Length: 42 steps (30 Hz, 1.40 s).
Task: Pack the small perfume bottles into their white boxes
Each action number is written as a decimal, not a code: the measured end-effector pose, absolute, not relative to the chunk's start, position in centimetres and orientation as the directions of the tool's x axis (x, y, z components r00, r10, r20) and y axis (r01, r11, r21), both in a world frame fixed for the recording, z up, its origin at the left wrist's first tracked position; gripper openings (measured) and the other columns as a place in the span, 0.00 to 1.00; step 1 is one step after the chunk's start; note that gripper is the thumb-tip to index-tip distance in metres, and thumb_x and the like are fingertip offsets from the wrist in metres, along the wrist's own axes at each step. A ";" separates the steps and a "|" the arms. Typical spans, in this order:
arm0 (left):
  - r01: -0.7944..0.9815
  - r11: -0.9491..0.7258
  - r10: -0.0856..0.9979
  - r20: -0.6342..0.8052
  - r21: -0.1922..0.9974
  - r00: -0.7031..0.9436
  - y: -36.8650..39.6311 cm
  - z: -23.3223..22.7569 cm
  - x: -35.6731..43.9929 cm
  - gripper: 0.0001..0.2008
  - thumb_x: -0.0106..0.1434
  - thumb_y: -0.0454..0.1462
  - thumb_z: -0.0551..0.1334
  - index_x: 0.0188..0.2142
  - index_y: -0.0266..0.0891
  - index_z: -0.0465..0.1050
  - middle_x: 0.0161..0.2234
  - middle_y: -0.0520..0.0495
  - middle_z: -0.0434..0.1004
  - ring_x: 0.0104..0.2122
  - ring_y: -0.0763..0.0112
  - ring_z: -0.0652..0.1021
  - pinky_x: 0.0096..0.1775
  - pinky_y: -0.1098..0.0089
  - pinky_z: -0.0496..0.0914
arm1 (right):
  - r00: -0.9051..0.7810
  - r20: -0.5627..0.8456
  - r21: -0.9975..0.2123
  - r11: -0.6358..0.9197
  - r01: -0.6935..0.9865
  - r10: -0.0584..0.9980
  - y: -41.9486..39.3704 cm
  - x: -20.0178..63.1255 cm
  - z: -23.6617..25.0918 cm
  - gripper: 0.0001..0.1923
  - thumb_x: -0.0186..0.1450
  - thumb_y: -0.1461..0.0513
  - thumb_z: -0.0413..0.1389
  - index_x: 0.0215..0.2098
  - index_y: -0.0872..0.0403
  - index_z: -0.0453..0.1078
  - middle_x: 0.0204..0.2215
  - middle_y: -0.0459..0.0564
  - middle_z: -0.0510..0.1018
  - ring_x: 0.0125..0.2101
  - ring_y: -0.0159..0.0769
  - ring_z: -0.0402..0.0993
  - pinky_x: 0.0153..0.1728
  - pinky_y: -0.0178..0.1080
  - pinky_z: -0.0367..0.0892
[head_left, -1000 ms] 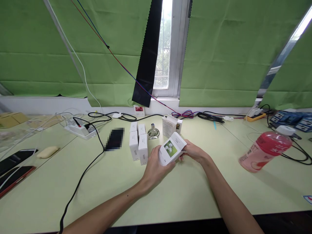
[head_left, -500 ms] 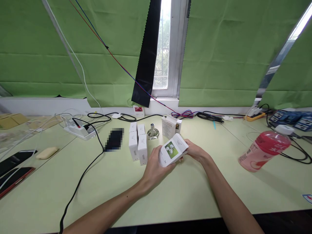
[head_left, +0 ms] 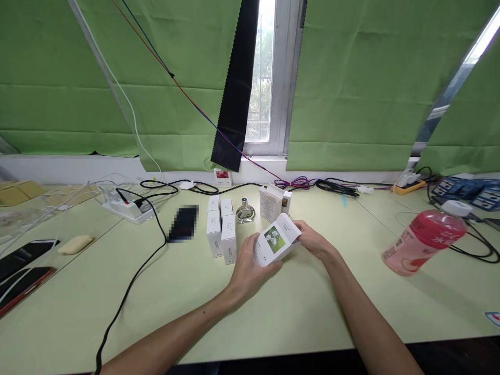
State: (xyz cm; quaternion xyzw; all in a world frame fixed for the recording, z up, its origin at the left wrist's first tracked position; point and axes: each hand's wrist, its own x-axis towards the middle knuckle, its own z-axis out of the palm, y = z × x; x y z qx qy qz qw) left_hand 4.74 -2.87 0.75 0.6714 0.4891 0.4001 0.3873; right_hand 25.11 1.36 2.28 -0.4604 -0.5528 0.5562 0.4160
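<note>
Left hand [head_left: 250, 265] clasps box [head_left: 275, 240]; long axis slants from left fingers to right hand [head_left: 311, 239], nearer far end; right grip hidden, can't tell.

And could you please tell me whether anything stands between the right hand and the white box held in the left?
Nothing visible does: the right hand is at the upper end of the white box, partly hidden. The glass bottle stands beyond, not between them.
</note>
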 end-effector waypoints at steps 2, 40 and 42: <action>0.338 -0.207 0.969 0.146 0.918 0.197 -2.8 0.7 4.8 0.31 0.51 0.42 0.73 0.53 0.42 0.68 0.49 0.43 0.76 0.47 0.54 0.77 0.40 0.62 0.74 | -0.226 -0.032 -0.999 -0.024 0.037 0.974 1.3 25.1 2.5 0.11 0.50 0.61 0.60 0.32 0.54 0.78 0.30 0.46 0.82 0.35 0.41 0.77 0.38 0.39 0.69; 0.087 0.011 0.942 -0.039 0.996 0.334 -3.0 1.2 5.0 0.37 0.51 0.50 0.75 0.55 0.45 0.61 0.35 0.52 0.77 0.14 0.83 0.63 0.13 0.75 0.59 | -0.556 -0.025 -1.000 -0.020 0.014 0.831 0.1 24.6 3.0 0.42 0.47 0.58 0.74 0.57 0.52 0.68 0.48 0.52 0.79 0.48 0.47 0.76 0.50 0.46 0.73; 0.093 0.011 0.943 -0.041 0.996 0.331 -3.1 1.2 5.0 0.38 0.50 0.49 0.75 0.55 0.45 0.62 0.37 0.50 0.78 0.14 0.83 0.63 0.13 0.75 0.59 | -0.537 -0.020 -1.000 -0.007 0.026 0.844 0.1 24.6 3.0 0.40 0.47 0.57 0.74 0.56 0.51 0.69 0.48 0.52 0.79 0.49 0.47 0.76 0.50 0.47 0.73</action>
